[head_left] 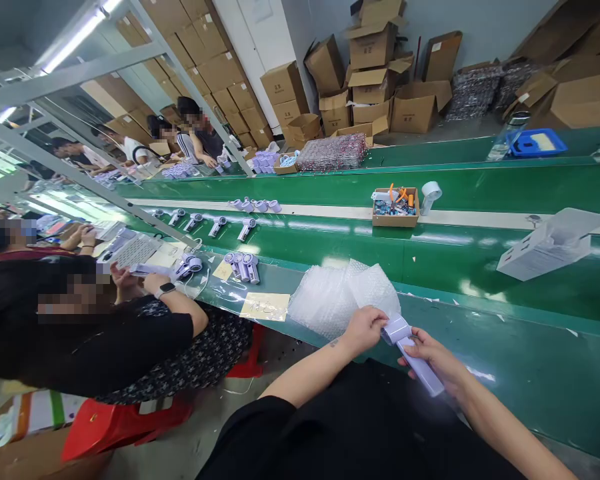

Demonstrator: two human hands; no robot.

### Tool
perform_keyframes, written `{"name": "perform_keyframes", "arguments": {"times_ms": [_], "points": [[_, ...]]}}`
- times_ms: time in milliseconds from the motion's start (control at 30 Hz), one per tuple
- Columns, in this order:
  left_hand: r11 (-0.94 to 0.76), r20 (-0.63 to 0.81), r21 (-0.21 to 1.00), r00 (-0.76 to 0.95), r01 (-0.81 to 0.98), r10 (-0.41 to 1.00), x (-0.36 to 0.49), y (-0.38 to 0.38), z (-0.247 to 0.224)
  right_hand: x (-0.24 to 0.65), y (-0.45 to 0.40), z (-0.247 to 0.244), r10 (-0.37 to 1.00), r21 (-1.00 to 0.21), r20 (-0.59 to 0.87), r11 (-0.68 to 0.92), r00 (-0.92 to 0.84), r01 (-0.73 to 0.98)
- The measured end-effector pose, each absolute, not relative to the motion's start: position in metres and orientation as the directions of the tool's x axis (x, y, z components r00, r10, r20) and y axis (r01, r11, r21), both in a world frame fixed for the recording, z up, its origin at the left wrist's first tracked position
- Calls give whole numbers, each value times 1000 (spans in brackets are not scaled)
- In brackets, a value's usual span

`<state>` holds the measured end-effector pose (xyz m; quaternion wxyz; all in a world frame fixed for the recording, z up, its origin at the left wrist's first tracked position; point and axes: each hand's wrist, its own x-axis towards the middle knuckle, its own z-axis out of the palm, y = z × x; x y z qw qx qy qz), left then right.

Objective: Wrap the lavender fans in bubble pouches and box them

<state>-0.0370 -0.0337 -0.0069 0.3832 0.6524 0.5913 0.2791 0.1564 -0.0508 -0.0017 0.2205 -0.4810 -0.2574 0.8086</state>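
A lavender handheld fan (422, 371) is held in front of my body, its round head up and left, its handle slanting down to the right. My right hand (437, 360) is wrapped round the upper handle. The fingers of my left hand (364, 329) are closed at the left edge of the fan's head; their tips are partly hidden. Just beyond my left hand, a pile of clear bubble wrap (345, 297) lies on the green bench (480, 347).
More lavender fans (243, 267) lie left of the bubble wrap, near a yellow paper (265, 307). Several fans sit along the green belt (310, 243). A small box of tools (395, 217) and a white carton (545, 247) stand farther off. A seated co-worker (100, 327) is at my left.
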Motion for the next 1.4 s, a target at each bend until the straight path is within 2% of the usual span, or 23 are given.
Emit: {"name": "perform_keyframes", "arguments": {"times_ms": [67, 133, 167, 233, 333, 367, 433, 500, 567, 633, 767, 933, 1000, 1067, 1167, 1267, 1400], "points": [[-301, 114, 672, 307, 676, 945, -41, -43, -6, 147, -58, 0, 651, -672, -659, -735, -377, -96], [-476, 193, 536, 447, 698, 873, -47, -46, -6, 136, -65, 0, 726, -739, -616, -667, -305, -95], [-510, 198, 510, 482, 693, 853, -51, -44, -6, 131, -67, -1, 768, -779, -584, -621, -261, -84], [-455, 170, 557, 441, 695, 881, -54, -36, -8, 123, -68, -5, 842, -850, -513, -525, -163, -38], [-225, 72, 703, 247, 675, 966, -54, -24, -9, 119, -65, -8, 876, -878, -476, -478, -72, -15], [-211, 68, 718, 236, 663, 969, -53, -22, -10, 118, -63, -8, 871, -871, -487, -490, -70, -31], [-354, 136, 670, 360, 653, 923, -55, -24, -10, 116, -63, -5, 839, -835, -538, -544, -88, -84], [-594, 212, 540, 586, 597, 782, -62, -30, -10, 110, -66, 0, 784, -767, -606, -620, -132, -166], [-735, 218, 431, 730, 524, 648, -73, -35, -10, 101, -70, 2, 751, -696, -638, -656, -168, -291], [-745, 214, 411, 738, 526, 640, -82, -36, -10, 90, -74, 3, 764, -670, -625, -631, -161, -390], [-692, 268, 453, 655, 561, 707, -93, -34, -12, 75, -78, 3, 812, -684, -568, -555, -132, -473], [-826, 377, 308, 736, 472, 562, -108, -25, -18, 61, -84, 13, 774, -594, -626, -551, -93, -586], [-825, 383, 296, 732, 481, 564, -112, -18, -20, 56, -87, 19, 755, -565, -648, -567, -102, -599], [-765, 386, 342, 660, 546, 644, -111, -10, -24, 53, -90, 24, 757, -565, -648, -553, -85, -612], [-570, 338, 547, 460, 613, 821, -103, -5, -30, 58, -89, 28, 770, -573, -638, -487, -14, -659], [-395, 203, 754, 385, 526, 900, -89, -7, -32, 76, -85, 29, 791, -576, -609, -393, 56, -717], [-261, 105, 918, 451, 299, 886, -62, 0, -21, 108, -81, 27, 806, -582, -588, -364, 68, -727]]}}
